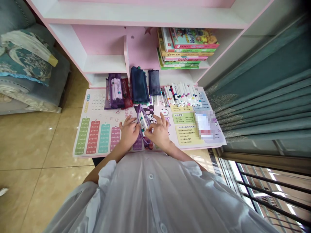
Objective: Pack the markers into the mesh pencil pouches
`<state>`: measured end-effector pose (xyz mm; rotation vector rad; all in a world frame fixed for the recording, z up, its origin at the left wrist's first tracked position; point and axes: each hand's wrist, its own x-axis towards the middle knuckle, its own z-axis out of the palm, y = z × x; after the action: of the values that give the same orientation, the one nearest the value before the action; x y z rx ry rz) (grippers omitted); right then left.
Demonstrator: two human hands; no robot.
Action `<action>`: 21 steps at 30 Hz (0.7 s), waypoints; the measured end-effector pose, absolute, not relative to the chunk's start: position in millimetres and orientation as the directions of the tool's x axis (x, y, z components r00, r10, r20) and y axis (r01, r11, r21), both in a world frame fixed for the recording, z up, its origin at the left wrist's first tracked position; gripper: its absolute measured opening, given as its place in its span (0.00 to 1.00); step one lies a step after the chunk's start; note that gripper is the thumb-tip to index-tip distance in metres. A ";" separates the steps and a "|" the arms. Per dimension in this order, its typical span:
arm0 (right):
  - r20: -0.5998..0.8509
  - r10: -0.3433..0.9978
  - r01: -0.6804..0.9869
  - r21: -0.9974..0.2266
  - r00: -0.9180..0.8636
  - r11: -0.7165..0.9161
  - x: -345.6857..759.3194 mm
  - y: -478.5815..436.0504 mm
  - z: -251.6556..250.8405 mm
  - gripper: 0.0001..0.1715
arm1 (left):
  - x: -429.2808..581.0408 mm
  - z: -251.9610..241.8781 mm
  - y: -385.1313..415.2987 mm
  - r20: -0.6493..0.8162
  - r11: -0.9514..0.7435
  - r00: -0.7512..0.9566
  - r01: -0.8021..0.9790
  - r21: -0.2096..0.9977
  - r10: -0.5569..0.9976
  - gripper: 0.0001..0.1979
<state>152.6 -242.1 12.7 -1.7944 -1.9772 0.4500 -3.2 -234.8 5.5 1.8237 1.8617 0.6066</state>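
Observation:
A purple mesh pencil pouch [142,121] with white markers inside lies on the desk mat [97,129] between my hands. My left hand [128,129] grips the pouch's left edge with curled fingers. My right hand [159,129] pinches its right side near the markers, two fingers raised. Behind it, a row of loose white markers [181,94] lies on the mat at the back right.
At the back of the desk lie a filled purple pouch [115,90], a red pouch [126,92] and dark blue pouches [139,84]. Stacked books [186,48] sit on the pink shelf. A bed [21,64] is at left, green curtains [262,97] at right.

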 end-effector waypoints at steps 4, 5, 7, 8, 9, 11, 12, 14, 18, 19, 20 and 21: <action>0.048 0.994 0.895 -0.431 -0.102 0.113 148.2 -238.0 10.5 0.07 | -5.0 3.0 -235.4 -0.023 0.039 -0.031 0.794 0.607 0.999 0.14; 0.043 0.993 0.904 -0.411 -0.111 0.119 147.1 -237.2 9.8 0.08 | -5.8 2.5 -235.6 -0.023 0.042 -0.035 0.794 0.607 0.999 0.14; 0.031 0.991 0.916 -0.378 -0.130 0.132 144.6 -236.2 8.7 0.09 | -7.5 1.4 -236.0 -0.026 0.046 -0.039 0.794 0.606 0.999 0.14; 0.020 0.990 0.921 -0.365 -0.138 0.135 143.2 -236.0 8.4 0.09 | -8.2 0.8 -236.1 -0.026 0.049 -0.041 0.793 0.607 0.999 0.14; 0.005 0.990 0.925 -0.355 -0.143 0.135 141.7 -235.8 8.3 0.09 | -8.9 0.3 -236.2 -0.027 0.050 -0.043 0.792 0.608 0.999 0.15; -0.032 0.988 0.931 -0.341 -0.151 0.131 138.9 -235.3 8.7 0.10 | -9.8 -0.5 -236.3 -0.026 0.053 -0.047 0.788 0.614 0.999 0.14; -0.051 0.986 0.934 -0.334 -0.157 0.131 137.7 -235.0 9.0 0.10 | -10.1 -0.7 -236.2 -0.025 0.054 -0.049 0.786 0.616 0.998 0.14; -0.083 0.982 0.939 -0.316 -0.172 0.138 135.6 -234.1 9.9 0.11 | -10.6 -1.0 -235.8 -0.025 0.053 -0.048 0.784 0.619 0.999 0.14; -0.120 0.974 0.944 -0.295 -0.192 0.150 133.2 -232.9 10.3 0.11 | -11.9 -1.6 -233.9 -0.029 0.057 -0.050 0.784 0.618 0.998 0.13; -0.122 0.974 0.942 -0.300 -0.193 0.149 133.0 -233.0 10.0 0.11 | -12.3 -1.8 -233.3 -0.029 0.059 -0.053 0.785 0.617 0.998 0.13; -0.121 0.974 0.939 -0.310 -0.192 0.147 133.1 -233.3 9.5 0.11 | -12.5 -2.0 -232.9 -0.029 0.061 -0.055 0.786 0.616 0.998 0.13; -0.115 0.975 0.935 -0.325 -0.191 0.145 133.6 -233.5 8.9 0.10 | -12.7 -2.1 -232.4 -0.028 0.062 -0.057 0.787 0.614 0.998 0.13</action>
<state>133.6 -233.5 8.9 -1.9147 -2.2803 0.4962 -12.7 -232.4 -2.1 1.7749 1.8977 0.6236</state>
